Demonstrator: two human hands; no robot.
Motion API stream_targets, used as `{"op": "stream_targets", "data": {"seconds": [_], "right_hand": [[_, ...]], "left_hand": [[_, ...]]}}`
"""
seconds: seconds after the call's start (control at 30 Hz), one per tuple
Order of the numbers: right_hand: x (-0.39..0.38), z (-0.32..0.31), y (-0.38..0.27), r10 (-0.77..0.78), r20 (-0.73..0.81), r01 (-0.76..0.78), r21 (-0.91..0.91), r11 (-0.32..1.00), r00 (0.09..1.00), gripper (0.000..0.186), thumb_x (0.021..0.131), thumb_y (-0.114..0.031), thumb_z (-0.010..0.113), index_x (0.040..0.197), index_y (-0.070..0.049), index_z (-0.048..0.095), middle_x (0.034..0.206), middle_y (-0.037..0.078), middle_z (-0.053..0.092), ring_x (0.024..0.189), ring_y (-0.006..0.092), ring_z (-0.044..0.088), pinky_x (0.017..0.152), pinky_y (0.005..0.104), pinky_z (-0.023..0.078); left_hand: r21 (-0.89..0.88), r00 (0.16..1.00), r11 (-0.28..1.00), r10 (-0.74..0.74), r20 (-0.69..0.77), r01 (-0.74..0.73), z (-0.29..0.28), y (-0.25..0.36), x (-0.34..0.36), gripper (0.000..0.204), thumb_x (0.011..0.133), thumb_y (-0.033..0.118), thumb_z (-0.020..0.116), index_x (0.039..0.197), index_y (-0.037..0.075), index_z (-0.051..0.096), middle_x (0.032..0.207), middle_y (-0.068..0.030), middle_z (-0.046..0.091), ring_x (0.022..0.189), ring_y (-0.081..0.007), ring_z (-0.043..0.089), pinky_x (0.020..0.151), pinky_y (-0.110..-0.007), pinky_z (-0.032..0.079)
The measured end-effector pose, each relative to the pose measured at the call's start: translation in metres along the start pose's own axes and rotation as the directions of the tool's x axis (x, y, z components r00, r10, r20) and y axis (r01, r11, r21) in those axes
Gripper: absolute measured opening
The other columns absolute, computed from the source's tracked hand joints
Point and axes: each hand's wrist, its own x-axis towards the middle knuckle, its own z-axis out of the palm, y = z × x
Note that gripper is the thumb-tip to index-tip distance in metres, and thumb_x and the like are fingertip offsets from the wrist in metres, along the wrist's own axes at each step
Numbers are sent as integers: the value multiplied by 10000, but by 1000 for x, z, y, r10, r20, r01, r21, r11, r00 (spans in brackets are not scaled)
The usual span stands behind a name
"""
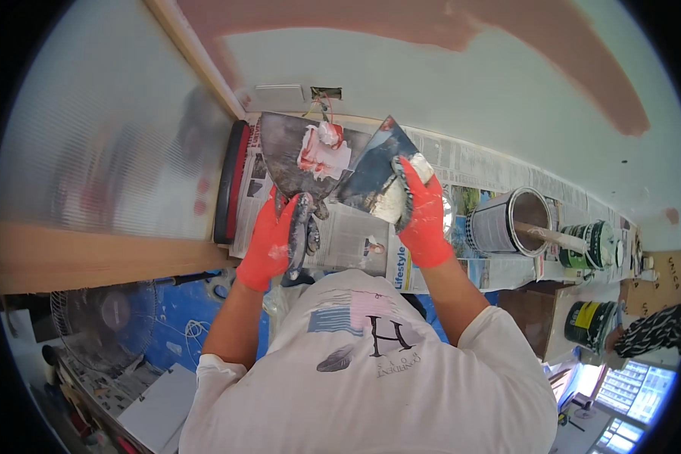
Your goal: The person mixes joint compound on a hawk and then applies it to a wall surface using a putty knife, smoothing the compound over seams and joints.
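Note:
Both hands wear orange-red gloves with dark palms. My left hand [267,244] grips the handle of a wide putty knife [278,147], its grey blade pointing away from me. White and reddish filler paste [327,157] lies in a lump on that blade. My right hand [425,219] is closed around a second broad putty knife [380,160], dark with a pale, smeared part near the fingers. The two blades lie side by side, their edges meeting or overlapping slightly; whether they touch I cannot tell.
Newspaper [348,238] covers the worktop. Loose wires [325,106] hang from a wall box beyond the blades. To the right stand an opened tin [499,225] with a stick [556,237] and a green bucket [579,246]. Another person's patterned sleeve [654,333] shows at far right; a fan [109,314] stands lower left.

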Motion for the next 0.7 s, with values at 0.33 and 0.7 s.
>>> {"op": "stream_targets", "data": {"seconds": [0.33,0.7], "right_hand": [[-16,30,-17,-367,46,332,-542,772,929,273,915,-127,696,1139,9,619,996,43,668,853,98,628,776,272,518],[-27,92,-18,-512,73,408,-704,582,856,273,865,-53,688,1134,-20,653,972,55,660,833,144,605,760,286,487]], "left_hand": [[582,848,619,338,409,-528,-41,-8,17,535,795,-14,546,1321,-112,521,1404,-444,358,1022,-446,551,935,-456,451],[384,836,772,331,438,-507,-65,-4,11,528,859,89,635,1292,-172,486,1176,-322,587,860,-392,592,807,-435,496]]}}
